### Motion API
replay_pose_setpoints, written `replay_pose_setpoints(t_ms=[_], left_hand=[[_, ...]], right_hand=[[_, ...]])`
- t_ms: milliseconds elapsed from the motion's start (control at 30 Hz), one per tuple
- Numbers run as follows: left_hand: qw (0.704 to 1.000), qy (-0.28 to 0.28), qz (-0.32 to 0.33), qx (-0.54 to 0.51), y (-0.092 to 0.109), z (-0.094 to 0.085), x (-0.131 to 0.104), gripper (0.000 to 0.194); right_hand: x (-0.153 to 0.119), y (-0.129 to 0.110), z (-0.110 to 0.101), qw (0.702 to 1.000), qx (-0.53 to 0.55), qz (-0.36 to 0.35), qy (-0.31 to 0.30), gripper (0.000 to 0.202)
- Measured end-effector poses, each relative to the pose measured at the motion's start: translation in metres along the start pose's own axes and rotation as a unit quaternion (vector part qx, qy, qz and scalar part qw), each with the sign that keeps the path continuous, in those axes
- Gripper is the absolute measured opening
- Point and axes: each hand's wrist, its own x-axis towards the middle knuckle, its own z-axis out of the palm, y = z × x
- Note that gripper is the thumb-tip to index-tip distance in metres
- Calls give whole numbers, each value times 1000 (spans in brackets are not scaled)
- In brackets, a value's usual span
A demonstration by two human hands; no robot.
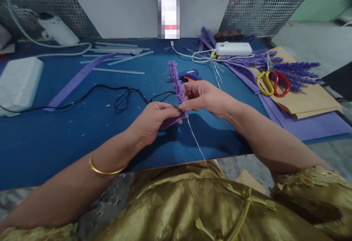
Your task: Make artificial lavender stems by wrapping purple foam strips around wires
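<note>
With the right hand (206,96) clamped on the lavender spike (176,78) above the table (68,138) and left hand (154,122) pinching the purple strip (171,122) at its eight o'clock, wrapping likely needs even tension around the wire (195,137) pointing toward five o'clock.

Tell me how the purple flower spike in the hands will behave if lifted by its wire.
The flower spike is likely light, its wire being so thin. That wire probably flexes without flopping, as its bare length runs nearly straight. The petals may crush easily, given their small, ruffled shapes.
</note>
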Motion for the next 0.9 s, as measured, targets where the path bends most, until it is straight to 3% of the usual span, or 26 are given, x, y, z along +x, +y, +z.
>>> replay_pose_setpoints(t_ms=[267,433,900], left_hand=[[998,12,7,-55,0,2,1,15],[999,25,21,-17,-2,1,2,14],[995,76,57,23,-10,4,4,11]], right_hand=[[1,3,6,997,-20,-32,69,31],[3,5,8,994,-39,-45,96,32],[4,8,17,993,-20,-22,111,32]])
